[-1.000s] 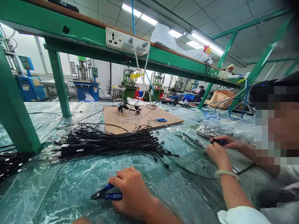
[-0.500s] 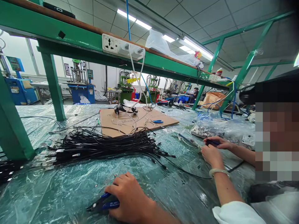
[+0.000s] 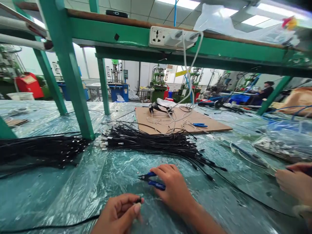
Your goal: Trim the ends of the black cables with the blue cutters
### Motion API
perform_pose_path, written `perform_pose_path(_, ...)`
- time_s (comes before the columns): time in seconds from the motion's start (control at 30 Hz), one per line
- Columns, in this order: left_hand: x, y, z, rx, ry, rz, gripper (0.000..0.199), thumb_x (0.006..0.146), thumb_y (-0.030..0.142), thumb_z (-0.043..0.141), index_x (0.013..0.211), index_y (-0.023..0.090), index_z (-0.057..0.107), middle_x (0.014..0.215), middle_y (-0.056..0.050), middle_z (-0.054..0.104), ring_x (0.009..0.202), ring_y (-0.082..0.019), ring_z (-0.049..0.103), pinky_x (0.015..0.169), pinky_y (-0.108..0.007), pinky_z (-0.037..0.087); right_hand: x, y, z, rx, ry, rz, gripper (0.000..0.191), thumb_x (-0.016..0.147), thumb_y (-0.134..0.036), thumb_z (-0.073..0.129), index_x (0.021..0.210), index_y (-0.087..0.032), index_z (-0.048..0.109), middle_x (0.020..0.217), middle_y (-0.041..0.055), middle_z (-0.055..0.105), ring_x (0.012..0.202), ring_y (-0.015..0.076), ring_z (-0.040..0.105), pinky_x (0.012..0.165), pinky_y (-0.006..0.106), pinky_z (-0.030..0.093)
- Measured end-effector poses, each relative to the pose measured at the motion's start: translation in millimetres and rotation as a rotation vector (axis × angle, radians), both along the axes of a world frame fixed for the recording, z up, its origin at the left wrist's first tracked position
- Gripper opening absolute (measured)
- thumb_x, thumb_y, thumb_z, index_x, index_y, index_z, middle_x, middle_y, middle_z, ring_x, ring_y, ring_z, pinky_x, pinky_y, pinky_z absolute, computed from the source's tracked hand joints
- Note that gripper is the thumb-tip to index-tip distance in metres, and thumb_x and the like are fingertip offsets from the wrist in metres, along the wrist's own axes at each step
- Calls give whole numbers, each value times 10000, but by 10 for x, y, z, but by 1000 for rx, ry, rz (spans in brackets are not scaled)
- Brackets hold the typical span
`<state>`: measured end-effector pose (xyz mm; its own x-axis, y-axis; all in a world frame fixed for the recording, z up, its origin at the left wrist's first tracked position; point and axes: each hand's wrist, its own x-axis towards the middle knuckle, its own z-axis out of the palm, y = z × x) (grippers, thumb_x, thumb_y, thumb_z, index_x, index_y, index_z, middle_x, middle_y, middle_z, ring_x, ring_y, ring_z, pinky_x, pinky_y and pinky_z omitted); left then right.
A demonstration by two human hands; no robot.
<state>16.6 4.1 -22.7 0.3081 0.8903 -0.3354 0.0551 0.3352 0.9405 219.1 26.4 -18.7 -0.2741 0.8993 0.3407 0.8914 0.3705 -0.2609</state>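
Note:
In the lower middle of the head view, my left hand (image 3: 118, 214) pinches the small black end of a cable between thumb and forefinger. A black cable (image 3: 70, 225) runs off from that hand to the lower left edge; its course behind the hand is hidden. My right hand (image 3: 174, 188) is wrapped around blue-handled wire cutters (image 3: 156, 185). Their dark jaws point left, apart from the cable end. Beyond both hands lies a pile of black cables (image 3: 151, 143), with light metal connectors at its left end.
Another bundle of black cables (image 3: 44, 151) lies left, beside a green post (image 3: 73, 78). Behind the pile is a cardboard sheet (image 3: 214, 126) with white cords and blue pliers (image 3: 200, 125). A co-worker's hand (image 3: 292, 183) works at right. A power strip (image 3: 161, 37) hangs overhead.
The view has swung left. My left hand, out of sight before, now shows with the black cable end. My right hand still holds the cutters.

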Motion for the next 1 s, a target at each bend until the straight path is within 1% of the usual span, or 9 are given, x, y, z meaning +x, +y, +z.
perform_pose_path(0.07, -1, 31, 34, 17, -18, 0, 749, 547, 738, 735, 928, 93, 711, 641, -37, 679, 370, -51, 422, 383, -184, 309, 18, 0, 26, 68, 26, -20, 368, 741, -152, 651, 1103, -220, 639, 1029, 53, 686, 969, 224, 606, 881, 394, 439)
perform_pose_path(0.17, -17, 62, 61, 30, -59, -16, 702, 624, 700, 718, 946, 76, 704, 679, -54, 690, 349, -41, 428, 370, -177, 303, 49, -10, 60, 173, 52, 4, 364, 734, -149, 646, 1091, -219, 642, 1022, 63, 691, 937, 233, 622, 841, 407, 465)
perform_pose_path(0.27, -36, 61, 94, 35, -101, 8, 564, 715, 605, 715, 935, 86, 716, 691, -53, 700, 359, -39, 443, 386, -176, 328, 68, -36, 84, 257, 78, 73, 353, 725, -145, 649, 1065, -239, 649, 976, 40, 703, 886, 214, 639, 788, 372, 480)
perform_pose_path(0.43, -42, 59, 122, 38, -157, 57, 528, 716, 560, 738, 928, 78, 717, 666, -48, 694, 348, -31, 437, 379, -166, 304, 60, -71, 96, 326, 121, 174, 329, 716, -144, 650, 1017, -276, 658, 880, -13, 710, 784, 164, 647, 704, 299, 468)
perform_pose_path(0.57, -49, 73, 99, 28, -174, 66, 491, 725, 534, 743, 925, 86, 716, 677, -48, 695, 360, -33, 450, 385, -164, 308, 44, -76, 103, 331, 103, 216, 311, 708, -139, 637, 992, -265, 645, 846, -20, 704, 738, 154, 638, 682, 291, 462)
perform_pose_path(0.7, -59, 62, 97, 33, -181, 69, 428, 747, 496, 741, 907, 99, 726, 689, -50, 702, 368, -29, 443, 395, -165, 314, 24, -83, 123, 336, 102, 243, 331, 699, -128, 615, 1000, -261, 641, 843, -15, 699, 746, 151, 636, 688, 286, 454)
perform_pose_path(0.9, -50, 54, 133, 25, -180, 67, 452, 726, 509, 755, 905, 95, 726, 687, -51, 700, 364, -25, 433, 391, -167, 305, 38, -83, 118, 377, 109, 252, 331, 713, -125, 603, 1016, -254, 643, 856, -10, 701, 772, 159, 641, 720, 293, 465)
perform_pose_path(0.97, -46, 57, 129, 18, -176, 76, 468, 711, 515, 765, 907, 93, 718, 680, -48, 697, 360, -23, 431, 389, -166, 307, 31, -96, 116, 345, 161, 224, 315, 723, -154, 614, 1014, -267, 654, 877, -5, 710, 786, 173, 654, 720, 299, 479)
perform_pose_path(1.0, -45, 57, 123, 14, -174, 81, 478, 702, 518, 771, 911, 92, 712, 674, -45, 696, 356, -22, 429, 389, -166, 310, 14, -111, 118, 288, 223, 198, 290, 732, -182, 619, 1004, -274, 662, 887, -2, 714, 789, 177, 661, 709, 295, 490)
